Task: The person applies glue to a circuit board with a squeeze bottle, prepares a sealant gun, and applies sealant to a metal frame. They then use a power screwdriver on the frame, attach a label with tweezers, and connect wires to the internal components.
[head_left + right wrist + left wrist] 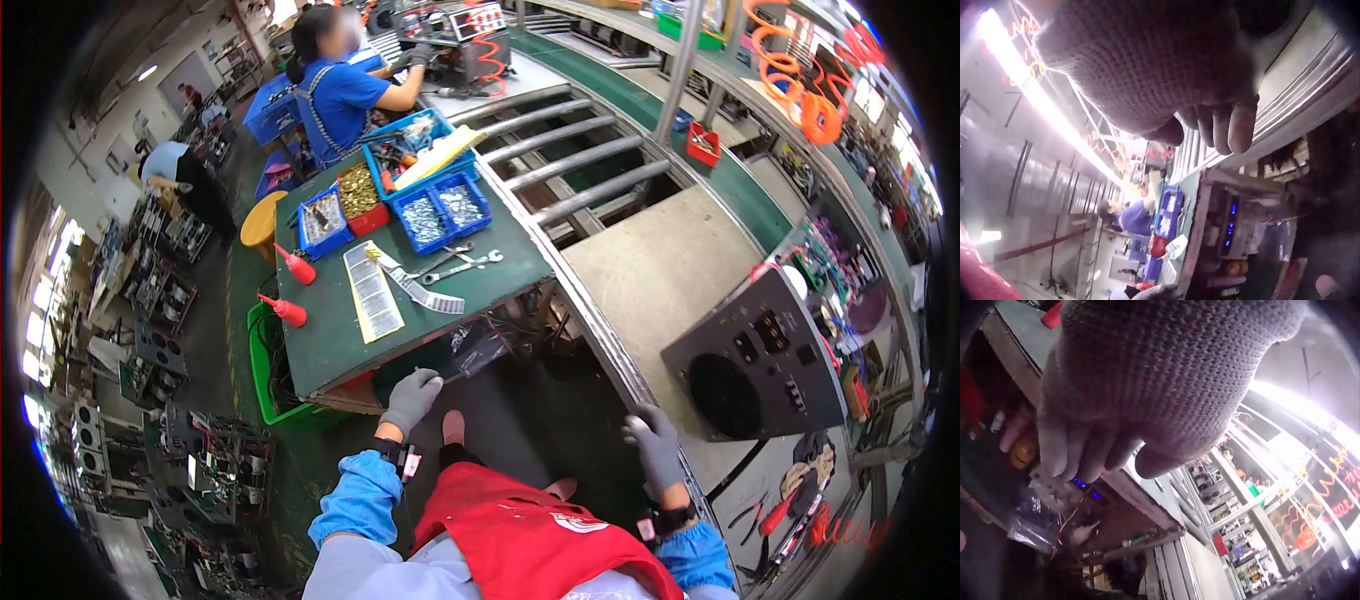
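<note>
My left hand, in a grey knit glove, hangs loosely curled and holds nothing, just off the near edge of the green workbench. My right hand, gloved alike and holding nothing, is at the metal rail of the conveyor line, its fingers bent loosely. On the bench lie a sheet of labels, a curved label strip and wrenches. A black box with a round grille stands tilted on the line, right of my right hand.
Blue bins of screws, a red bin of brass-coloured parts and two red squeeze bottles stand on the bench. Rollers run beyond it. A person in blue works at the far end. Pliers and screwdrivers lie lower right.
</note>
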A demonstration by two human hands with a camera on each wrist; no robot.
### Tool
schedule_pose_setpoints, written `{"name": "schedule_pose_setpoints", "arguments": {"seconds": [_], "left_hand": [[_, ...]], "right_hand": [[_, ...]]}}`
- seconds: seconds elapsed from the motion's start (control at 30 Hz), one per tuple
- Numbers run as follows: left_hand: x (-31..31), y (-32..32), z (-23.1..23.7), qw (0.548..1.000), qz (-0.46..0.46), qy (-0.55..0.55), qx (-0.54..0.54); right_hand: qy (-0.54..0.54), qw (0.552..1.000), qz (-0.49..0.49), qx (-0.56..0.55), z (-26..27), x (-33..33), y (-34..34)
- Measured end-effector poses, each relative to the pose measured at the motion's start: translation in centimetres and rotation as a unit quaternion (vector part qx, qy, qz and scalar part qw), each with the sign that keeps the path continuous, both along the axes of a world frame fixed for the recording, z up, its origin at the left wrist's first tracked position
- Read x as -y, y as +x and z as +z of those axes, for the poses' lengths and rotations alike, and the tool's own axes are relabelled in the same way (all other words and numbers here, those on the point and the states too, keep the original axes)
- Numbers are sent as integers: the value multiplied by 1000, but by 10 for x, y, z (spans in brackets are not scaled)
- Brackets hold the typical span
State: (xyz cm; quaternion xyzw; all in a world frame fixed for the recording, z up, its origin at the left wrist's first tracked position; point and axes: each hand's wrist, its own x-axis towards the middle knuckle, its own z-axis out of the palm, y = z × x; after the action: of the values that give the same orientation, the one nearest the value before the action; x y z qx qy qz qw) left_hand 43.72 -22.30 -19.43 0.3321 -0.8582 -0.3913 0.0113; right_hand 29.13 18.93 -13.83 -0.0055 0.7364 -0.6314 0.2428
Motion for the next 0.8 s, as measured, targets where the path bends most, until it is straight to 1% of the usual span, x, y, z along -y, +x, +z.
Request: {"name": "schedule_pose_setpoints", "arguments": {"seconds": [0.07,0.1,0.13,0.2,0.23,0.27,0.33,0.4,0.47,0.53,0.57,0.67,0.7,0.77,0.8], "left_hand": [[35,9,-2,999,37,2,-38],[54,12,-3,998,45,12,-50],[75,14,-3,998,49,32,-38],[115,17,-15,996,44,11,-80],[131,17,-16,994,60,20,-85],[146,17,-8,995,67,29,-64],[172,18,-1,994,68,26,-77],[194,19,-5,992,59,57,-92],[213,18,-1,992,45,73,-88],[225,7,10,994,29,77,-69],[231,2,9,995,23,65,-76],[244,-24,9,988,50,53,-136],[252,-36,6,987,74,56,-135],[269,-60,10,987,121,7,-108],[274,-82,13,986,128,-15,-102]], "right_hand": [[22,996,64,-63,-3,71,-19],[6,993,94,-70,-6,110,-29],[-5,990,122,-75,-5,147,-38],[23,984,175,-40,8,222,-53],[61,972,193,-117,-2,256,-67],[98,953,213,-191,-14,287,-80],[148,936,210,-240,-13,347,-102],[269,898,220,-271,-20,397,-127],[374,844,231,-308,-31,436,-144],[464,772,248,-356,-45,469,-157],[504,740,264,-358,-55,483,-163],[574,674,319,-339,-68,507,-169],[577,663,327,-347,-69,513,-168],[590,642,327,-365,-68,517,-168],[582,650,343,-347,-87,518,-176]]}}
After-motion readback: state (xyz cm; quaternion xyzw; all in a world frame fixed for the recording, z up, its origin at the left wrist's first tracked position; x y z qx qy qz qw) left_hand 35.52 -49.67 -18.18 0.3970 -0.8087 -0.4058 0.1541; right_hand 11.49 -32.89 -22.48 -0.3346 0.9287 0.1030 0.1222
